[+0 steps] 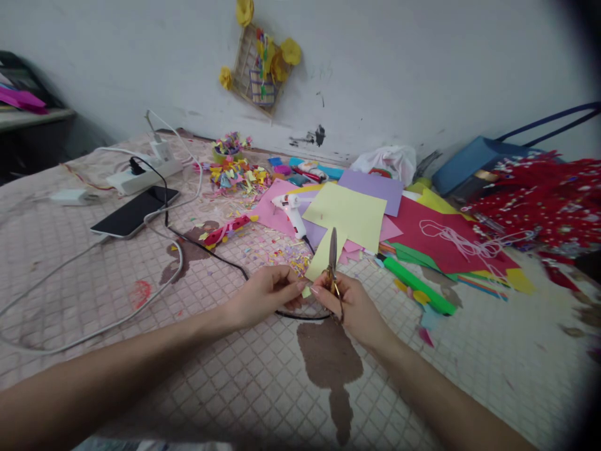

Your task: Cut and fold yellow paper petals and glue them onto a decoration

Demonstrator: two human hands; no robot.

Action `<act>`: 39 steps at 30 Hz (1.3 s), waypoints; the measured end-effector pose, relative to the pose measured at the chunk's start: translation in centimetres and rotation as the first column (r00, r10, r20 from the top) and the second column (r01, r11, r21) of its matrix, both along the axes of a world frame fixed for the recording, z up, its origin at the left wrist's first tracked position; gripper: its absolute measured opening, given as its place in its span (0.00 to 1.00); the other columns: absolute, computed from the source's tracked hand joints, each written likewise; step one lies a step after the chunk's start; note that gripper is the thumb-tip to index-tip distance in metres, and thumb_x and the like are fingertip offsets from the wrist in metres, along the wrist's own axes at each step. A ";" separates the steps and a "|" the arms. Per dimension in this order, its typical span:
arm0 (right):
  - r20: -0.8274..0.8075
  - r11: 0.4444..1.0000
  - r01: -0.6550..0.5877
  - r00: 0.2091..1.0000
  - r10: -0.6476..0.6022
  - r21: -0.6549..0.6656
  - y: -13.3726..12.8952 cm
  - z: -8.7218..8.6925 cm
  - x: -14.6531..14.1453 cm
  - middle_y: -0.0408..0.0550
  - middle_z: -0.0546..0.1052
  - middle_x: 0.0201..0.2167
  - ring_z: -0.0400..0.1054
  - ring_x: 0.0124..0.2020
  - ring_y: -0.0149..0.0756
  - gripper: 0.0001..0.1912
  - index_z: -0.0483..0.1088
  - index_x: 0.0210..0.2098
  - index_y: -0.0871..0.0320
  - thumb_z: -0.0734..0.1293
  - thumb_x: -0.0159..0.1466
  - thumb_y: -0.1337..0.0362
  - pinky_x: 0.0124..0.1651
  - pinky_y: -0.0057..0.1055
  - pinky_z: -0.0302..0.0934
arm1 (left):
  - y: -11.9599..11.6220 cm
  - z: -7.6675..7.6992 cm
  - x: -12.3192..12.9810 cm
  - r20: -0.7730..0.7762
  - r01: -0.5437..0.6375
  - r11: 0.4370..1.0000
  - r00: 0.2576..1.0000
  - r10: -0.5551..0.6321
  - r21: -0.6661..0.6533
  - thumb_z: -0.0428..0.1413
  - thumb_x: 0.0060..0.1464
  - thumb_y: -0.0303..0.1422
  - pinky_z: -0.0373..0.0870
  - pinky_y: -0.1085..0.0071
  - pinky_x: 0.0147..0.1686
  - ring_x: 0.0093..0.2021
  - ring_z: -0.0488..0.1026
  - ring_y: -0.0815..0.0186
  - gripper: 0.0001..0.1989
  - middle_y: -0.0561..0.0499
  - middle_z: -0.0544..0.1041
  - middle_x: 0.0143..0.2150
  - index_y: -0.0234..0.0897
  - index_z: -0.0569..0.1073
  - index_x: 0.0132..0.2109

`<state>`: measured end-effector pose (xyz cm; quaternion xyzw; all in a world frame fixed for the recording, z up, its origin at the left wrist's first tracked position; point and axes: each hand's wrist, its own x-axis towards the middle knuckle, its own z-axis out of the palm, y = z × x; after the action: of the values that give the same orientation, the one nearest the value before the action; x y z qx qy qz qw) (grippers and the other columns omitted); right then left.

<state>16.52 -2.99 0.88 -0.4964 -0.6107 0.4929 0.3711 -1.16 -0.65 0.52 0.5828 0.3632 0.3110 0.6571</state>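
My right hand [350,304] is wrapped round a pair of scissors [333,250] with gold-coloured handles, blades pointing up and away from me. Its thumb and fingertip come close to a small pale yellow paper piece [307,292]. The fingers of my left hand [270,291] are pinched at the other side of that piece. Just beyond the hands lies a pale yellow paper strip [323,258], and behind it a larger pale yellow sheet [350,213]. A white glue gun [292,216] rests on pink paper left of that sheet.
Black and white cables cross the quilted cloth [211,388] on the left, near a phone [136,212] and a power strip [143,175]. Paper scraps [241,175] lie in a heap at the back. A green roll [417,285], red paper and white string [469,241] lie right.
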 end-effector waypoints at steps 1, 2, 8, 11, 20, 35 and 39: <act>0.004 1.000 0.000 1.000 0.000 0.002 0.0 0.0 0.0 0.39 0.64 0.21 0.54 0.22 0.27 0.11 0.65 0.27 0.59 0.65 0.58 0.57 0.25 0.24 0.50 | 0.0 0.1 0.0 -0.003 -0.006 1.000 1.000 0.006 0.008 0.56 0.50 0.41 0.64 0.76 0.26 0.24 0.67 0.74 0.15 0.54 0.71 0.23 0.32 0.67 0.28; 0.005 1.000 0.000 1.000 0.000 0.004 0.0 0.0 0.0 0.39 0.64 0.21 0.55 0.22 0.27 0.11 0.66 0.27 0.59 0.64 0.58 0.57 0.25 0.24 0.50 | 0.1 0.1 -0.1 -0.005 -0.009 1.000 1.000 0.009 0.011 0.56 0.50 0.41 0.64 0.76 0.26 0.24 0.67 0.73 0.15 0.54 0.70 0.22 0.32 0.67 0.28; -0.005 1.000 0.005 1.000 -0.005 0.000 0.0 -0.1 -0.1 0.38 0.62 0.20 0.53 0.21 0.27 0.12 0.65 0.27 0.59 0.65 0.58 0.57 0.24 0.24 0.49 | 0.3 0.1 -0.2 -0.027 0.003 1.000 1.000 -0.003 -0.018 0.57 0.48 0.42 0.65 0.76 0.26 0.24 0.67 0.73 0.15 0.54 0.71 0.22 0.32 0.67 0.29; -0.038 1.000 0.004 0.999 -0.004 -0.013 -0.1 -0.1 -0.1 0.38 0.62 0.20 0.52 0.21 0.26 0.13 0.66 0.28 0.59 0.64 0.58 0.55 0.24 0.24 0.48 | 0.4 0.0 -0.1 -0.023 0.000 1.000 1.000 0.000 0.005 0.57 0.48 0.41 0.65 0.76 0.27 0.24 0.67 0.73 0.15 0.54 0.71 0.23 0.32 0.67 0.29; -0.032 0.997 0.006 0.999 -0.009 -0.081 -0.2 -0.3 -0.2 0.37 0.60 0.18 0.50 0.19 0.26 0.14 0.65 0.26 0.59 0.67 0.55 0.54 0.21 0.24 0.45 | 0.1 -0.1 -0.1 -0.008 0.017 1.000 1.000 -0.017 -0.007 0.57 0.49 0.40 0.64 0.76 0.26 0.24 0.67 0.73 0.14 0.54 0.70 0.22 0.32 0.67 0.29; -0.041 0.999 -0.006 0.999 0.005 -0.038 -0.2 -0.3 -0.4 0.38 0.61 0.18 0.52 0.20 0.27 0.13 0.65 0.26 0.59 0.65 0.58 0.55 0.23 0.25 0.48 | 0.2 -0.3 -0.3 0.011 0.093 0.995 0.996 -0.092 -0.039 0.57 0.49 0.37 0.66 0.76 0.28 0.25 0.68 0.74 0.12 0.53 0.71 0.25 0.31 0.68 0.30; -0.076 0.999 -0.029 0.997 0.027 -0.032 -0.3 -0.4 -0.4 0.38 0.63 0.19 0.54 0.21 0.27 0.12 0.66 0.26 0.59 0.64 0.58 0.56 0.25 0.25 0.50 | 0.2 -0.4 -0.3 0.028 0.110 0.994 0.994 -0.109 -0.007 0.57 0.50 0.36 0.64 0.77 0.26 0.24 0.67 0.74 0.11 0.54 0.71 0.24 0.31 0.67 0.28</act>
<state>16.14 -3.26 0.49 -0.4748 -0.5949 0.5265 0.3786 -1.43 -0.45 0.13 0.5946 0.3230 0.2809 0.6806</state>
